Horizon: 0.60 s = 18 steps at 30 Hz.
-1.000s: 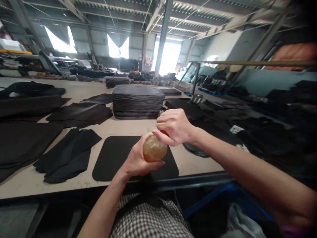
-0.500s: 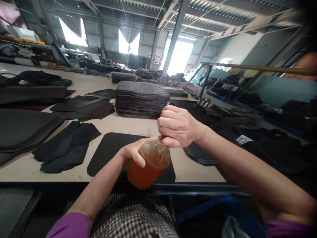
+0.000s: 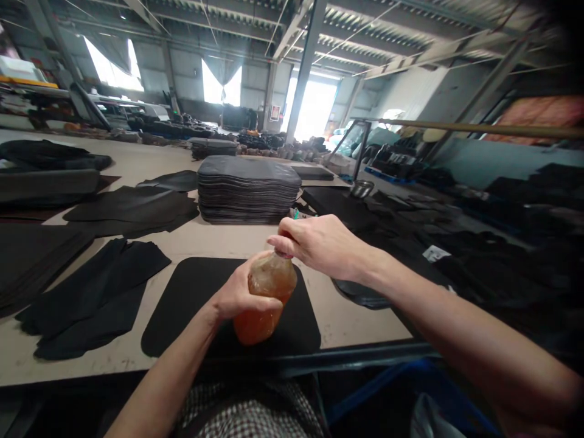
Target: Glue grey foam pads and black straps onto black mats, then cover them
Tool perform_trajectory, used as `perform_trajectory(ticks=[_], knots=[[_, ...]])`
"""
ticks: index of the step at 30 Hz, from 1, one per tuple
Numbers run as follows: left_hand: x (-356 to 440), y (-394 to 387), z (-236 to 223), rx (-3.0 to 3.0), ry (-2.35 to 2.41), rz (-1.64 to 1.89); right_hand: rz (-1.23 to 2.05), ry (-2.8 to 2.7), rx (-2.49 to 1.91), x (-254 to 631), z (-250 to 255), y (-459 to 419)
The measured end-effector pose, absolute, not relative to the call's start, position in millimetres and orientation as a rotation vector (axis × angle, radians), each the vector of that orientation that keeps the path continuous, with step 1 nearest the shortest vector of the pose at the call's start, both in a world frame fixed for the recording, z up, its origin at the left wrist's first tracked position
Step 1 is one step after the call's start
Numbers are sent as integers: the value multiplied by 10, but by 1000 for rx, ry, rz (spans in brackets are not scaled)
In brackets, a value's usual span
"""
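Observation:
My left hand (image 3: 239,293) is wrapped round a clear bottle (image 3: 263,299) part full of orange-brown liquid, held upright over the near table edge. My right hand (image 3: 317,244) sits on top of the bottle, fingers pinched round its cap, which is hidden under them. Below the bottle lies a black rounded-rectangle pad (image 3: 196,307) on the beige table (image 3: 214,238).
A tall stack of dark grey pads (image 3: 249,187) stands beyond the hands. Loose black fabric pieces (image 3: 91,292) lie at the left, more black sheets (image 3: 132,210) behind them. A dark oval piece (image 3: 360,292) lies at the right. A blue bin (image 3: 410,389) stands below the table edge.
The bottle has gone from tilted toward me to upright. My right hand has stayed on the cap, its fingers shifting round it. The camera view has swung slightly.

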<state>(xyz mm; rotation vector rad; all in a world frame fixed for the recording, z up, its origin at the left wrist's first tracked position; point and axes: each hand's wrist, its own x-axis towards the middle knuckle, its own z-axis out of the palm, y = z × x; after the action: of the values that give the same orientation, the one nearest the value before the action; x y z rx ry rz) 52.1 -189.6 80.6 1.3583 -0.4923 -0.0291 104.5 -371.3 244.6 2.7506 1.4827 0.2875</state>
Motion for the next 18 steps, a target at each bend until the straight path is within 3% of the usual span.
perform_trajectory(ticks=[5,12,16,18], knots=[[528,-1782,738,1360,-461,-7,112,1860,2786,1141,2373,-3680],[513,-1617,755,1291,-457,5,-390,2296,3045,1292,2225,-3824],[503,-1586,755,1306,-439,3,-632,2349,3534,1269,2013,-3982],[506,-1569,729,1299,-409,4,-382,2247,3933,1257,1920,-4112]])
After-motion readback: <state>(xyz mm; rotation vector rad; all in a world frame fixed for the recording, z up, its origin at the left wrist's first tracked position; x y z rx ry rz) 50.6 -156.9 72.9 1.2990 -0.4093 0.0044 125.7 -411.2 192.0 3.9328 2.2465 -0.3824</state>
